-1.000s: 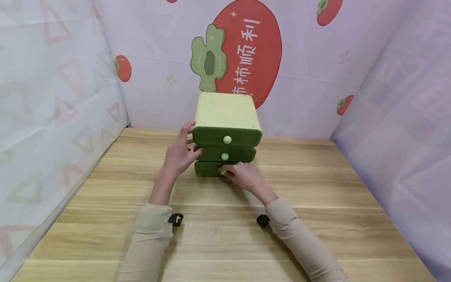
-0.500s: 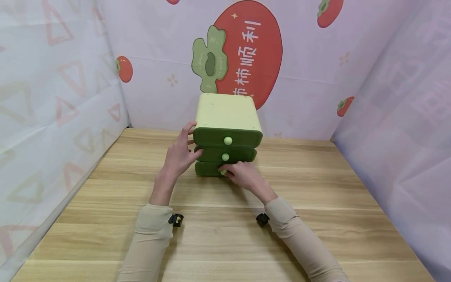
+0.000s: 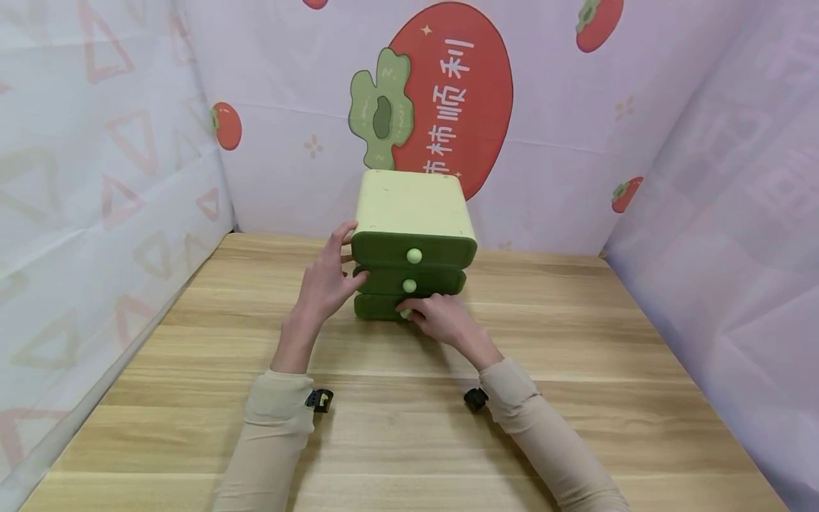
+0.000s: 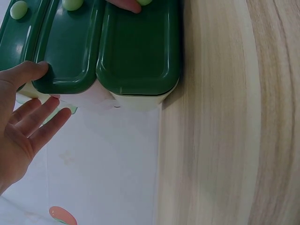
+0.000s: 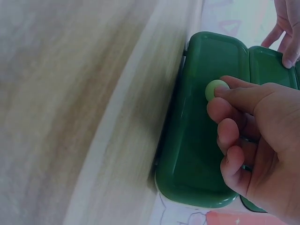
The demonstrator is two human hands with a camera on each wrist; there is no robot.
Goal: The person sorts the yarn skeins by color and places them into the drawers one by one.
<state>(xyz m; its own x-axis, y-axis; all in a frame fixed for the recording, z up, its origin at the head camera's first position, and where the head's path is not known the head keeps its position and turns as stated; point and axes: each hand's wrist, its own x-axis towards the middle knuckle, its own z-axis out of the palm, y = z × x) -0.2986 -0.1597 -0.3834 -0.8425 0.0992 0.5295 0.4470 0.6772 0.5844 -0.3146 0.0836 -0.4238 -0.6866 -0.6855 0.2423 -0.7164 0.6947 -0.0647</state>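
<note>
A small drawer cabinet (image 3: 412, 203) with a pale yellow-green top and three dark green drawer fronts stands on the table. Each front carries a round light green knob. My right hand (image 3: 444, 320) pinches the knob (image 5: 216, 90) of the bottom drawer (image 5: 197, 154) between thumb and fingers; the other fingers are curled. At the cabinet's left side is my left hand (image 3: 325, 281), fingers spread and fairly straight along the side. Its thumb presses the left end of the middle drawer (image 4: 70, 47). All three drawers look closed or nearly so.
The wood-grain table (image 3: 397, 441) surrounds the cabinet. Behind it hangs a pale cloth backdrop (image 3: 275, 171) printed with a big red fruit, and more cloth (image 3: 723, 284) closes off both sides. Beige sleeves and dark wrist straps cover the forearms.
</note>
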